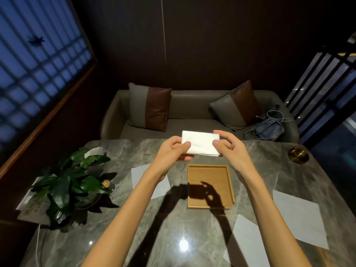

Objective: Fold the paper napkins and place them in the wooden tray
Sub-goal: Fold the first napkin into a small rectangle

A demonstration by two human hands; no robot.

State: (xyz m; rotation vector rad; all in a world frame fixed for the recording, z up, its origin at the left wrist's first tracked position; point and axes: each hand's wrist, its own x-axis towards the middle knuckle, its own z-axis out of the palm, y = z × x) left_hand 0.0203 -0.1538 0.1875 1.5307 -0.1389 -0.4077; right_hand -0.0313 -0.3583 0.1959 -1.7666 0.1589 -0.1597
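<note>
I hold a folded white paper napkin (200, 143) in the air above the far side of the table. My left hand (176, 149) pinches its left end and my right hand (228, 146) pinches its right end. Below it, the wooden tray (232, 182) lies flat on the marble table, holding nothing but the shadow of my hands. Three unfolded napkins lie flat on the table: one (137, 175) partly hidden under my left forearm, one (300, 218) at the right, and one (248, 241) near the front right.
A potted plant (71, 182) stands at the table's left, with a card (31, 207) beside it. A brass dish (298, 155) sits at the far right corner. Beyond the table is a sofa (192, 112) with two cushions and a bag (269, 130).
</note>
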